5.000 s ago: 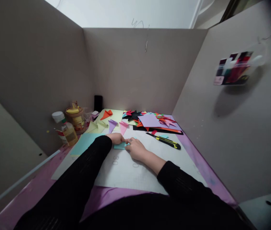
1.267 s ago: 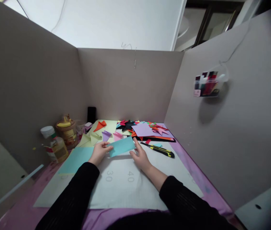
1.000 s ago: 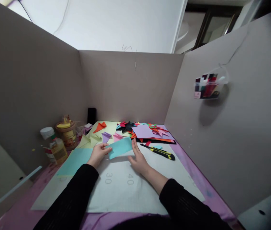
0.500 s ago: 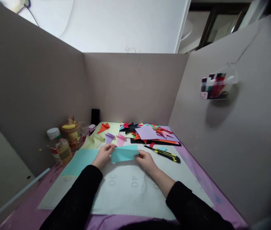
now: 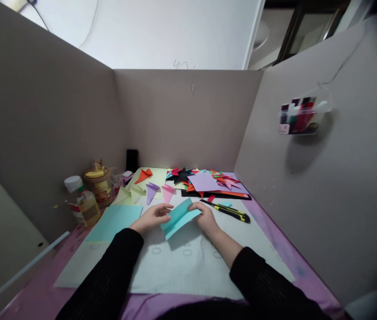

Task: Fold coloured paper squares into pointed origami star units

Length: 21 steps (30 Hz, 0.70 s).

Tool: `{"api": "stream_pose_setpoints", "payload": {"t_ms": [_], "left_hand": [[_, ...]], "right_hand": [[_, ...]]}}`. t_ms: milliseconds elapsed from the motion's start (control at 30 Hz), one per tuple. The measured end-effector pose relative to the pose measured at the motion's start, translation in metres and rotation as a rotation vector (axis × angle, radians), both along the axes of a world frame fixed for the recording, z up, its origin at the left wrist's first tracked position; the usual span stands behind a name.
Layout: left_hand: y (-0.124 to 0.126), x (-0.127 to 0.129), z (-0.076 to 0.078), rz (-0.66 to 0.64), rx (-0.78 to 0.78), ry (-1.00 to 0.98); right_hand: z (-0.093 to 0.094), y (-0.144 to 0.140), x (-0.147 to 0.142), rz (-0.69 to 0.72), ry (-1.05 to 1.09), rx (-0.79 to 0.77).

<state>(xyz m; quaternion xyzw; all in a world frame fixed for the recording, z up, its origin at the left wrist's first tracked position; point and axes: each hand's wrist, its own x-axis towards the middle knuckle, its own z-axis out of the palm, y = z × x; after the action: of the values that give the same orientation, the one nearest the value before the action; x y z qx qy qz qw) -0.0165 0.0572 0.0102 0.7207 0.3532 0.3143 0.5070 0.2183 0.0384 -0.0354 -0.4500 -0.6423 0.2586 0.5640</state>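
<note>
Both hands now pinch the teal paper [image 5: 179,218] just above the mat [image 5: 188,262], left hand [image 5: 151,218] closed on its near-left edge, right hand [image 5: 205,215] on its far-right corner. A moment ago it was held flat and level; now it tilts with a crease showing, so a fold looks underway. The knife [image 5: 228,210] lies right of it.

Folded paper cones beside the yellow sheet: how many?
3: orange cone on the yellow sheet, purple cone nearer, pink cone beside it. More may be hidden in the scrap pile.
</note>
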Motion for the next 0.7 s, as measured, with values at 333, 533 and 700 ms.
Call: {"api": "stream_pose_setpoints", "payload": {"t_ms": [333, 533, 700], "left_hand": [[0.007, 0.004, -0.013, 0.362, 0.1, 0.076], [0.006, 0.012, -0.016, 0.395, 0.102, 0.015], [0.003, 0.004, -0.02, 0.519, 0.322, 0.246]], "right_hand": [[0.014, -0.007, 0.01, -0.117, -0.6, 0.318], [0.014, -0.018, -0.015, -0.03, -0.928, 0.481], [0.0, -0.011, -0.012, 0.194, -0.934, 0.437]]}}
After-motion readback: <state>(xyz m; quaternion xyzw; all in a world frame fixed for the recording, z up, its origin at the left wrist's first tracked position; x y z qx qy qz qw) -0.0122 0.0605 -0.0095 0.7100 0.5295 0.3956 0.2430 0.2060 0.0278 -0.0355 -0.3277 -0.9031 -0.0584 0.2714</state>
